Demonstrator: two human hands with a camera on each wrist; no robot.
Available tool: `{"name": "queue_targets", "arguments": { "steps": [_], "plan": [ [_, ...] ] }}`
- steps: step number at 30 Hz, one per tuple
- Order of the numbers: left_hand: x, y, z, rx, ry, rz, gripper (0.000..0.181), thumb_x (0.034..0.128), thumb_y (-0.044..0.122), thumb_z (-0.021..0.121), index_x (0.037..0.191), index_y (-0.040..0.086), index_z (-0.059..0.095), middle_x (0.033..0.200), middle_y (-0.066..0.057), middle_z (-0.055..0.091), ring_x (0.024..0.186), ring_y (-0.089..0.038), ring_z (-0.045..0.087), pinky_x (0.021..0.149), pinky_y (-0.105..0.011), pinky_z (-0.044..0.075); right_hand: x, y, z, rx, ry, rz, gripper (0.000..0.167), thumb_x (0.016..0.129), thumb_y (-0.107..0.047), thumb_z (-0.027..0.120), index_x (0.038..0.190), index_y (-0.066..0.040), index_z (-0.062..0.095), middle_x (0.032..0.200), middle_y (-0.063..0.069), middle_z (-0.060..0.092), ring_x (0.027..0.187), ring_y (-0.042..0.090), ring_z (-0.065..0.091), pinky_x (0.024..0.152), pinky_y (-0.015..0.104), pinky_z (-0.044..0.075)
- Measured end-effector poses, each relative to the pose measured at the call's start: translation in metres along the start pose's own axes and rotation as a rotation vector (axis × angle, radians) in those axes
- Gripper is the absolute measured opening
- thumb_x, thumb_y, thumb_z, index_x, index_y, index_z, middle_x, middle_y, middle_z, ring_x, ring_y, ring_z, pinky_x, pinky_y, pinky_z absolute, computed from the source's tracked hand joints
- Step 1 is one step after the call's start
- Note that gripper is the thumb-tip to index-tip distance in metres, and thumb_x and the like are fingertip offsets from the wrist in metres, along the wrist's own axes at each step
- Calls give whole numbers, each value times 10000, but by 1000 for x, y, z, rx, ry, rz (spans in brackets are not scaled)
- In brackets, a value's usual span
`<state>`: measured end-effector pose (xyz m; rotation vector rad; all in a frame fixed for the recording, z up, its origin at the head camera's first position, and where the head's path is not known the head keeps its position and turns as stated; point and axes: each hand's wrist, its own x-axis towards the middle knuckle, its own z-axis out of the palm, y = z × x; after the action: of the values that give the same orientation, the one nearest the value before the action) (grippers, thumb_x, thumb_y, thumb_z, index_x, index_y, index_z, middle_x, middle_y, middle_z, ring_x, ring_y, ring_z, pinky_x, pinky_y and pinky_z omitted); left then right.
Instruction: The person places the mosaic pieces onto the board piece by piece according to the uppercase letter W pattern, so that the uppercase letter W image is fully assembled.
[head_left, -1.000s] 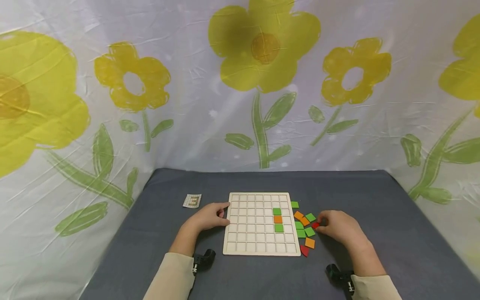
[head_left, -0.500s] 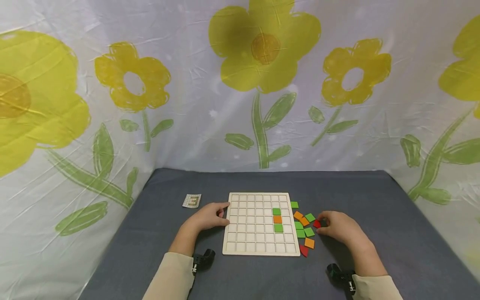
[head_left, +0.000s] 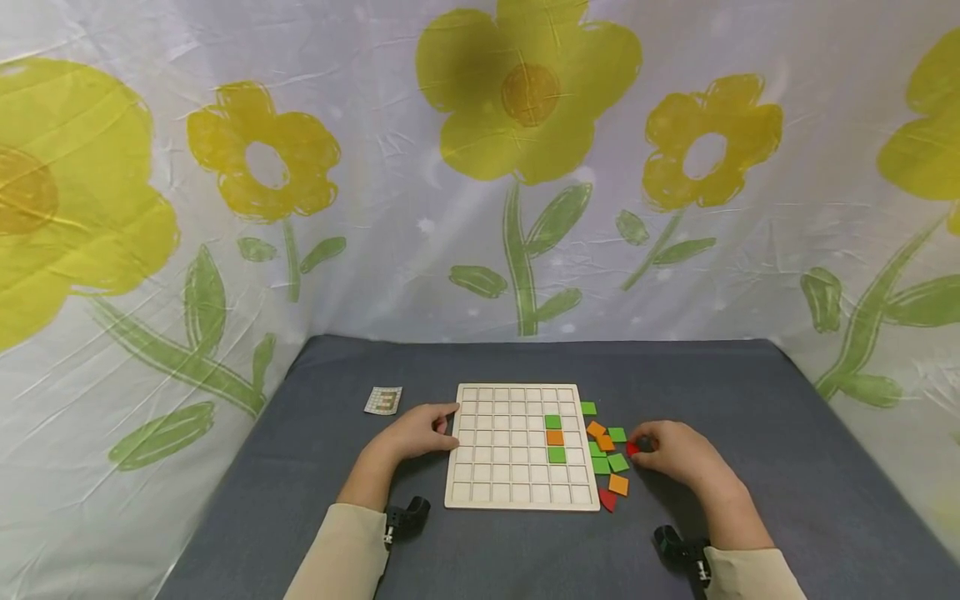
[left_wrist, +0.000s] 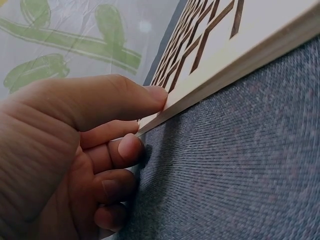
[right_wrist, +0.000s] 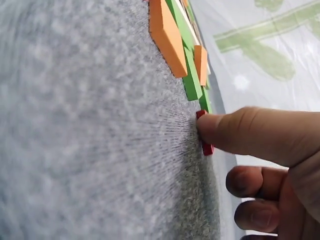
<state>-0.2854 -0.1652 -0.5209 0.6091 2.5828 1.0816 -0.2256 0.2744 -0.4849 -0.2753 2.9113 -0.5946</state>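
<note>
My left hand (head_left: 420,431) is at the left rim of a pale wooden grid board (head_left: 480,492). Its thumb (left_wrist: 145,97) presses on the rim, the index finger touches the edge farther along, and the other fingers curl below. Off the board's right side, my right hand (head_left: 678,450) pinches a small red tile (right_wrist: 207,147) low over the cloth. The thumb shows on the tile in the right wrist view; the index fingertip is hidden there. Two green tiles, such as the upper one (head_left: 552,422), sit in the grid with an orange tile (head_left: 554,437) between them.
Several loose tiles lie along the board's right edge: green ones (head_left: 617,462), orange ones (head_left: 618,485) and a red one (head_left: 607,500) with a pointed shape. A small printed grid card (head_left: 383,401) lies beyond my left hand. Dark cloth (head_left: 525,558) covers the table.
The red tile at my right fingertips has shifted slightly left. The green and orange tiles beside it have also slid a little left. My left hand and the board stay put.
</note>
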Motion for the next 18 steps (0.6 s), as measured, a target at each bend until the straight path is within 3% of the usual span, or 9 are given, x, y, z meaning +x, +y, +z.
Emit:
{"name": "queue_targets", "arguments": {
  "steps": [2, 5, 9, 14, 18],
  "plan": [
    [0, 0, 0, 6, 2, -3, 728, 911, 198, 785, 1536, 11, 462, 709, 10, 507, 595, -140, 429, 606, -322, 379, -1, 0, 0, -8, 6, 0, 143, 878, -240, 805, 942, -130, 742, 719, -7, 527, 628, 167, 461, 590, 349, 363],
    [0, 1, 0, 13, 3, -5, 726, 913, 204, 784, 1536, 15, 464, 711, 15, 508, 594, -133, 429, 606, -313, 380, -3, -1, -2, -18, -3, 20, 191, 864, -267, 810, 781, -149, 684, 660, -21, 521, 587, 149, 451, 570, 335, 356],
    [-1, 1, -1, 11, 5, 2, 727, 910, 195, 784, 1533, 2, 464, 711, 11, 505, 592, -135, 429, 599, -311, 379, -5, -4, -5, 33, -46, 12, 189, 866, -239, 797, 723, -144, 717, 641, -48, 539, 578, 135, 441, 567, 326, 359],
    [-1, 3, -2, 8, 2, 4, 726, 910, 185, 782, 1535, 2, 459, 704, 15, 501, 593, -136, 428, 599, -318, 377, -4, -6, -7, 105, -35, -29, 70, 852, -141, 790, 851, -121, 723, 689, -26, 531, 610, 160, 444, 589, 347, 355],
    [-1, 3, 0, 6, 7, -6, 732, 906, 184, 787, 1535, -1, 459, 707, 8, 508, 589, -142, 428, 589, -319, 377, -2, -4, -4, 78, -4, -11, 274, 839, -157, 823, 1082, -86, 719, 734, 28, 487, 621, 183, 443, 586, 351, 336]
  ]
}}
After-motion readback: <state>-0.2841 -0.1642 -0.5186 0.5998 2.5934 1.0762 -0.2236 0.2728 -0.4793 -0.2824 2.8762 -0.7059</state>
